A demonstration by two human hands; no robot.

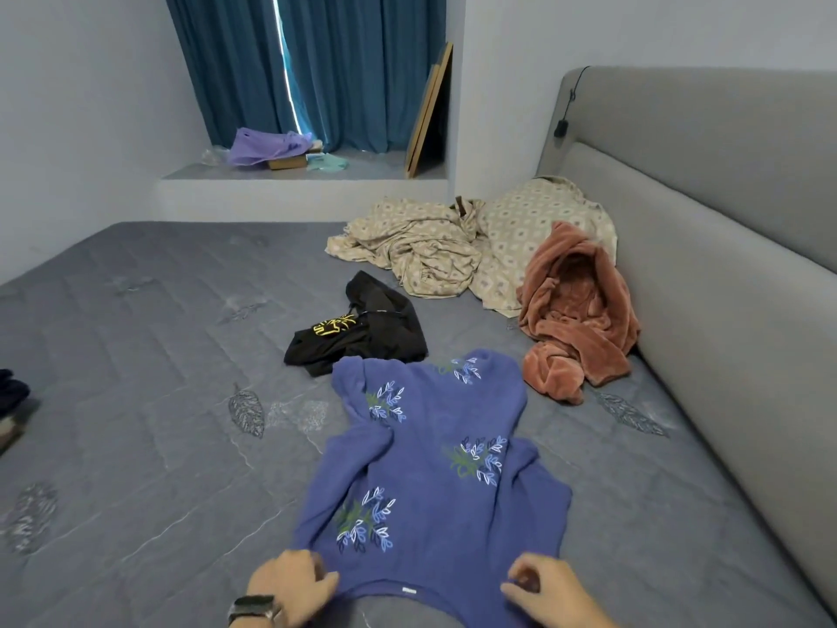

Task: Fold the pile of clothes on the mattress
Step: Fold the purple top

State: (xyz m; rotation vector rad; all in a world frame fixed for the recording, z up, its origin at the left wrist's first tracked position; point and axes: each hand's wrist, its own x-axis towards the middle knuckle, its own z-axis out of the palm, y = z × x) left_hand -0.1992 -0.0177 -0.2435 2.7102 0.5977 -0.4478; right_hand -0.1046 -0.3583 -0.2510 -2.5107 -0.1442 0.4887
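Left hand (290, 582), watch on the wrist, pinching the near edge of the blue-purple knit top with the embroidered leaf sprigs (430, 469), fingers curled over the hem on that side. Right hand (541, 589) doing the same at the other near corner, thumb and fingers closed on the fabric. Both grips level with each other, neck label roughly midway between them.

Top running straight away from the grips across the grey quilted mattress (136, 355), long axis pointing dead ahead, far end a bit bunched and narrower. Neither hand really nearer, pretty symmetric, so probably a two-handed smooth or a fold away from the body next.

Beyond the far end, slightly left of the line from the grips: crumpled black garment with a yellow print (358, 328). Further out and right: rumpled beige patterned sheet (421, 247), then the fuzzy rust-pink robe (579, 319) against the grey padded headboard (724, 219). All well apart from both grips, not folded yet.
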